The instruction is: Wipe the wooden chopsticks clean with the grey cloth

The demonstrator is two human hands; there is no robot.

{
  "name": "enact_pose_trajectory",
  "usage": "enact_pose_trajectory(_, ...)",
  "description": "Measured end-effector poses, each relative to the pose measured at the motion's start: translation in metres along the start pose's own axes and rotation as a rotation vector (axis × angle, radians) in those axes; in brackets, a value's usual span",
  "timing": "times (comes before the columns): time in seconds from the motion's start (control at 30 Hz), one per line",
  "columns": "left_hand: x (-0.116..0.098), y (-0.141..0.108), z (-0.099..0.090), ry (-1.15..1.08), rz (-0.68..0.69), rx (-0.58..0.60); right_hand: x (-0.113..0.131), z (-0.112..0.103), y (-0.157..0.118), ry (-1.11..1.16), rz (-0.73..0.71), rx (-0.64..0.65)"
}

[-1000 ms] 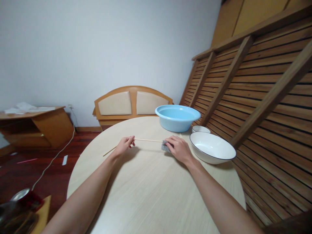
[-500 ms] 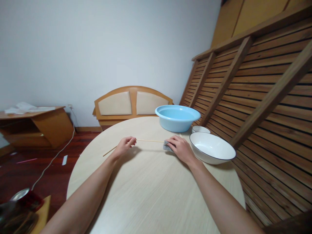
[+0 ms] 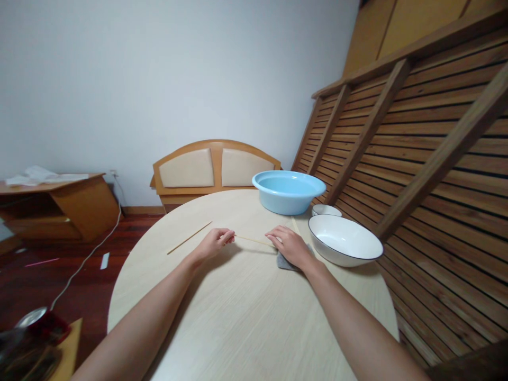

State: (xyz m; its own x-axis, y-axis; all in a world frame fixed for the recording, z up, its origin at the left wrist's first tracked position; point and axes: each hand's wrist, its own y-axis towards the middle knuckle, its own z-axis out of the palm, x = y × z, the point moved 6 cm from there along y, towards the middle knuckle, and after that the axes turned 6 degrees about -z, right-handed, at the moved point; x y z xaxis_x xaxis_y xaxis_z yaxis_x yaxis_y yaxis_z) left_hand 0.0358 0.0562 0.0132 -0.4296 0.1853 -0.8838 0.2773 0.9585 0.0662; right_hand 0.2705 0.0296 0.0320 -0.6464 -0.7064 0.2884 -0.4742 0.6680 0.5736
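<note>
My left hand (image 3: 216, 243) is closed, pinching one end of a thin wooden chopstick (image 3: 254, 241) just above the table. The chopstick slants slightly down to the right, and its far end runs under the fingers of my right hand (image 3: 289, 244), which look closed on it. A grey cloth (image 3: 288, 263) lies on the table beneath my right palm, partly hidden by it. Another chopstick (image 3: 189, 238) rests on the tabletop to the left of my left hand.
On the round pale table (image 3: 238, 317), a blue basin (image 3: 289, 201) stands at the back. A white bowl (image 3: 345, 243) with a dark rim sits on the right, a smaller bowl (image 3: 326, 211) behind it. A thin pale stick (image 3: 295, 225) lies near the basin. Wooden slats (image 3: 397, 185) lean at right.
My left hand has shifted right, uncovering the chopstick on the table. The cloth, earlier at my right fingertips around the held chopstick, is now down under my right palm.
</note>
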Motion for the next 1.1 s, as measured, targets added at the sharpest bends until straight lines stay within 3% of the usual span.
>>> enact_pose_trajectory(0.17,0.008,0.003,-0.010,-0.012,-0.022,-0.037,-0.011,-0.004,-0.002,0.161,0.113,-0.046)
enact_pose_trajectory(0.37,0.019,0.007,-0.020,-0.042,-0.052,-0.071,-0.024,-0.023,-0.012,-0.041,0.228,0.112)
enact_pose_trajectory(0.47,0.022,0.008,-0.022,-0.067,-0.052,-0.082,-0.025,-0.027,-0.014,-0.063,0.213,0.160)
enact_pose_trajectory(0.83,0.021,0.007,-0.040,-0.131,-0.033,-0.148,-0.004,-0.037,-0.002,-0.046,-0.049,0.020)
enact_pose_trajectory(1.0,0.025,0.007,-0.057,-0.159,-0.048,-0.232,-0.008,-0.045,-0.004,-0.097,-0.011,-0.042)
enact_pose_trajectory(1.1,0.031,0.007,-0.065,-0.053,-0.048,-0.279,-0.014,-0.052,-0.006,-0.115,0.039,-0.122)
